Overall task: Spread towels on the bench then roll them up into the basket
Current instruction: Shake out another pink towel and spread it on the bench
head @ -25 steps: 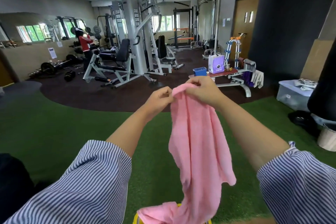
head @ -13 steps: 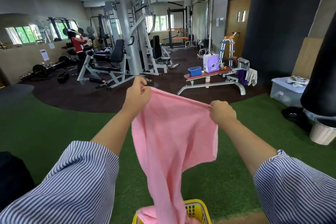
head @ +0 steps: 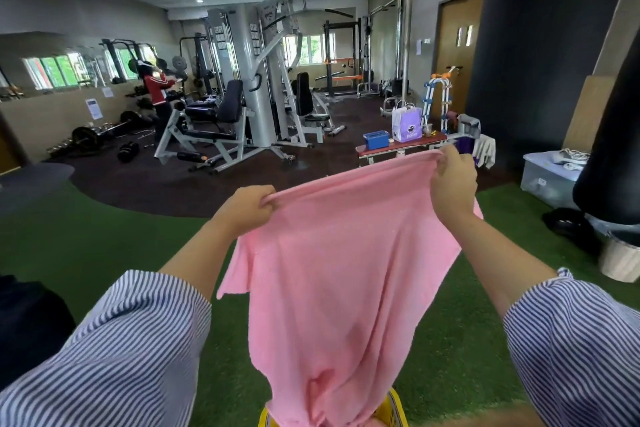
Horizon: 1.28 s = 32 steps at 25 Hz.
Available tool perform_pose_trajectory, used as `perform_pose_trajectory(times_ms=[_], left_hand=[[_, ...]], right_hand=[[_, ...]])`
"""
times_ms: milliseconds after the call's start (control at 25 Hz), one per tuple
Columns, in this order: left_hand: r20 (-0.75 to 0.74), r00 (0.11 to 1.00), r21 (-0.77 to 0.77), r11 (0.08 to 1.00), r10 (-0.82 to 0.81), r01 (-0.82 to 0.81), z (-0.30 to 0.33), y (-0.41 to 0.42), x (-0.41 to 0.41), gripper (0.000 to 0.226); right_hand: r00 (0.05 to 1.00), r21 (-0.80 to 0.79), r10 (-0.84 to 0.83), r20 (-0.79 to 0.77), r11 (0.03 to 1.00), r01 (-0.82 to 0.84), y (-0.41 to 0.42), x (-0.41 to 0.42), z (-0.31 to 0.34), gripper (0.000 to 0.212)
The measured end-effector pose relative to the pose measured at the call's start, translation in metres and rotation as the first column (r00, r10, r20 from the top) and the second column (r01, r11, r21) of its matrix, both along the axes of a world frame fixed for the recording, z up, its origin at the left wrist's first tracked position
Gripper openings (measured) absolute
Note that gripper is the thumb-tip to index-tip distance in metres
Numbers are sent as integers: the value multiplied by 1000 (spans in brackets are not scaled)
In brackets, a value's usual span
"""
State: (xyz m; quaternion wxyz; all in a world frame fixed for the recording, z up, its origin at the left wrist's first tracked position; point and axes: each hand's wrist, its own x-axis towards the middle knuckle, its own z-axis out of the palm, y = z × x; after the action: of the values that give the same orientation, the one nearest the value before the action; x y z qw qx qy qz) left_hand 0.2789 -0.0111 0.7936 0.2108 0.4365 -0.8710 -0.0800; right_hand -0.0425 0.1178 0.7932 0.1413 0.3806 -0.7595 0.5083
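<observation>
Both hands (head: 247, 210) (head: 452, 184) grip towel (head: 346, 270) corners

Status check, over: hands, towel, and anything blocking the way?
Left hand and right hand each grip a top corner. Pink towel held spread, tail over yellow basket. Nothing in the way.

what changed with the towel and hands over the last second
The left hand and right hand have slid apart along the top edge of the pink towel, from bunched together to wide apart, so it now hangs opened out. Both hands keep gripping it. Its lower end still trails into the yellow basket.
</observation>
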Motion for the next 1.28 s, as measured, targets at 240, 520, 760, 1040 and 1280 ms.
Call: perform_pose_trajectory(times_ms=[240,520,760,1040,1280], left_hand=[[-71,997,26,999,21,-19,-17,10,-26,28],[-369,920,3,989,-134,146,-17,75,-147,14],[-379,867,82,922,-323,379,-40,148,-274,17],[-478,800,154,863,-362,482,-49,240,-446,25],[-558,798,349,808,-227,474,-88,256,-535,25]], right_hand=[[979,-30,-160,130,986,165,37,-22,-15,26],[982,145,86,-166,988,-62,89,-37,-43,17],[936,358,119,-331,934,8,171,-122,-64,26],[986,207,-126,-106,968,145,249,-254,-68,17],[989,384,-125,-85,911,148,244,-346,-94,12]])
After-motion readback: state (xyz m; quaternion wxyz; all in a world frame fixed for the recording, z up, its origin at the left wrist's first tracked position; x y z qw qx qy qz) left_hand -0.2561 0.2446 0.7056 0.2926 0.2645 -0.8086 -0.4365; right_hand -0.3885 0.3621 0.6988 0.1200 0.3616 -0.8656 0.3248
